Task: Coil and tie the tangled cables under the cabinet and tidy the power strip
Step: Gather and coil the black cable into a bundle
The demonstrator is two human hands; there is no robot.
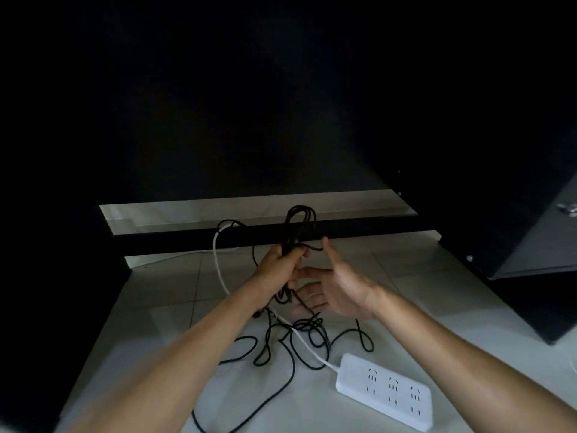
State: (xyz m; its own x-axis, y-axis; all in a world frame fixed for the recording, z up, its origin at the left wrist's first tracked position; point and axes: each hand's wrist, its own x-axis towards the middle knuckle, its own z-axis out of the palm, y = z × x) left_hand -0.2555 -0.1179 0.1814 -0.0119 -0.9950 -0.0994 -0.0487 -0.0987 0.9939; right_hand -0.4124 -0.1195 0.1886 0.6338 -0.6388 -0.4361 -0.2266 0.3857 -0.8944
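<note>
I note left hand (278, 264) clenched round black cable bundle (298, 228), loops standing upright above fist, before dark cabinet (281, 120). White cord (218, 270) trails left of wrist. Right hand (338, 287) spread, palm up, just beside bundle, gripping nothing. Loose black cable (281, 354) tangled on floor below; limp, light, springy, so I judge pinch at loop waist best. Power strip (385, 392) lower right.

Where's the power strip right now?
In the head view, the white power strip lies flat on the tiled floor at lower right, under the right forearm, with loose black cable tangled to its left.
</note>
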